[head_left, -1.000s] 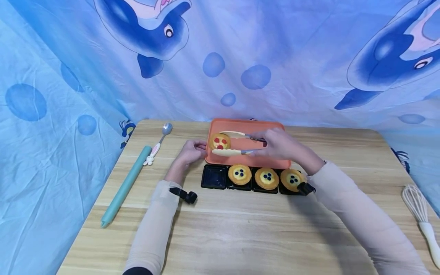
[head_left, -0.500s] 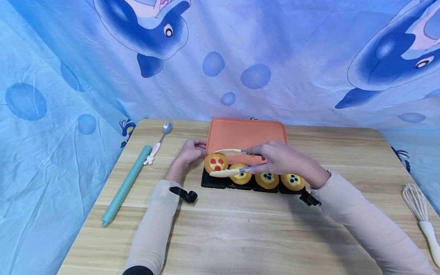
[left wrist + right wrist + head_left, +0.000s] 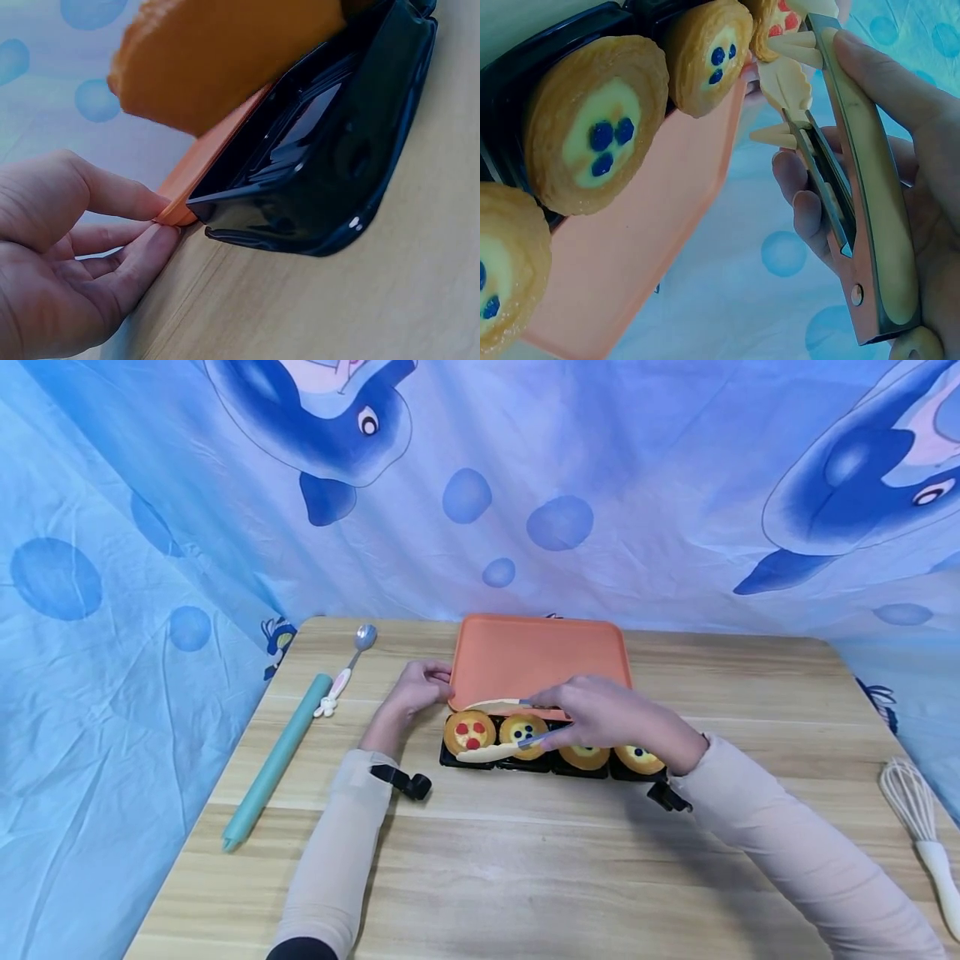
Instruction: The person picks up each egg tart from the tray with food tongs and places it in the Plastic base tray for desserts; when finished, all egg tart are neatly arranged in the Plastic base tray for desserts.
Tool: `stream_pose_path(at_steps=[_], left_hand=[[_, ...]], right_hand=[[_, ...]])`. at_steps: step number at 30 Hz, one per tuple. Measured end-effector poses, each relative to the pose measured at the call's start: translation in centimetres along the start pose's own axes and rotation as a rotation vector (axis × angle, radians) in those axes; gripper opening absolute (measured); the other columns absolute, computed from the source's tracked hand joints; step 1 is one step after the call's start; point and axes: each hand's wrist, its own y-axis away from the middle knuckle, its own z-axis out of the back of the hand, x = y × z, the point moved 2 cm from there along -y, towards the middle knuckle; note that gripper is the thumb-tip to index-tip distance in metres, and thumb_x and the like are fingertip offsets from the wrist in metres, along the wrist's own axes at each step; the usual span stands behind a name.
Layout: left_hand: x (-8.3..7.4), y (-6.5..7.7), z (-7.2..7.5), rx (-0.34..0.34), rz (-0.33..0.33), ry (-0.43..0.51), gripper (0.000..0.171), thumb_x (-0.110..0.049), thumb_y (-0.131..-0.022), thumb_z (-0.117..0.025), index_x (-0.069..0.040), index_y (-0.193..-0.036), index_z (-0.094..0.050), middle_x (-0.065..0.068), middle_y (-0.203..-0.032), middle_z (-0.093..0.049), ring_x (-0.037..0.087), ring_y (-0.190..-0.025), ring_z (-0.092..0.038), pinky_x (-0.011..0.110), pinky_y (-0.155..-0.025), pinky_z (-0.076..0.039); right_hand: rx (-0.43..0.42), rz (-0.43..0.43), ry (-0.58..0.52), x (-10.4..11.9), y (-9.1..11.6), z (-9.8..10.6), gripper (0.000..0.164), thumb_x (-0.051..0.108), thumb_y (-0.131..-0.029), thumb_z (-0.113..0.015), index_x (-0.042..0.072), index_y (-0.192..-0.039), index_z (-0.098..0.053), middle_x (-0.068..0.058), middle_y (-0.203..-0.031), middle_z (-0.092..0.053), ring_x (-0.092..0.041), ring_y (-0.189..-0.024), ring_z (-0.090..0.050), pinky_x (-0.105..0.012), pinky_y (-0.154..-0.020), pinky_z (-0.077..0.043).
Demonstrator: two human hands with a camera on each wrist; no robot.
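Note:
My left hand [image 3: 422, 687] pinches the near left corner of the orange tray [image 3: 525, 652] between thumb and fingers, as the left wrist view shows. In my right hand [image 3: 603, 717] is a pair of tongs [image 3: 870, 202], metal with cream-coloured tips. The tips lie on either side of a tart with red fruit [image 3: 469, 732]. In the left wrist view this tart [image 3: 217, 67] hangs tilted over the leftmost black box [image 3: 289, 210], whose inside still shows. Several tarts with blueberries [image 3: 604, 127] sit in the black boxes to the right, partly hidden by my right hand in the head view.
To the left lie a green rolling pin [image 3: 277, 764] and a spoon [image 3: 352, 664] with a rabbit handle. A whisk [image 3: 918, 835] lies at the table's right edge. A blue printed cloth [image 3: 510, 510] hangs behind the wooden table [image 3: 525, 868].
The tongs and the red-fruit tart have moved from the orange tray toward me, then lower over the leftmost black box. My left hand has stayed at the tray corner.

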Motion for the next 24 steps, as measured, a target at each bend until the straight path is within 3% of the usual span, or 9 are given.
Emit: stream_pose_path(at_steps=[4, 14, 18, 24], left_hand=[[0.1, 0.0, 0.0, 0.007, -0.001, 0.003, 0.05, 0.013, -0.075, -0.065, 0.01, -0.124, -0.058, 0.021, -0.11, -0.061, 0.023, -0.087, -0.061, 0.025, -0.074, -0.056], [0.2, 0.0, 0.0, 0.001, 0.011, 0.002, 0.05, 0.012, -0.075, -0.065, 0.009, -0.124, -0.059, 0.019, -0.109, -0.061, 0.024, -0.088, -0.061, 0.026, -0.074, -0.056], [0.0, 0.0, 0.0, 0.0, 0.007, 0.003, 0.051, 0.013, -0.073, -0.065, 0.009, -0.124, -0.059, 0.02, -0.109, -0.061, 0.024, -0.088, -0.061, 0.026, -0.074, -0.056], [0.0, -0.1, 0.1, 0.006, 0.001, -0.004, 0.049, 0.012, -0.073, -0.064, 0.009, -0.122, -0.06, 0.021, -0.108, -0.061, 0.023, -0.086, -0.06, 0.025, -0.071, -0.055]], right_hand=[[0.014, 0.004, 0.0, 0.1, -0.2, -0.3, 0.057, 0.034, -0.088, -0.076, 0.002, -0.133, -0.062, -0.01, -0.13, -0.064, -0.026, -0.107, -0.066, -0.042, -0.087, -0.054], [0.031, -0.004, -0.004, 0.1, -1.0, -0.5, 0.056, 0.032, -0.088, -0.076, 0.0, -0.132, -0.062, -0.012, -0.127, -0.065, -0.022, -0.092, -0.069, -0.038, -0.077, -0.053], [0.044, -0.021, -0.006, 0.2, -1.1, -0.6, 0.058, 0.035, -0.088, -0.076, 0.001, -0.133, -0.061, -0.012, -0.129, -0.064, -0.025, -0.1, -0.068, -0.041, -0.083, -0.055], [0.06, -0.073, 0.003, 0.1, -1.1, -0.7, 0.079, 0.048, -0.081, -0.079, 0.001, -0.14, -0.055, -0.013, -0.134, -0.061, -0.03, -0.116, -0.061, -0.047, -0.095, -0.051]])
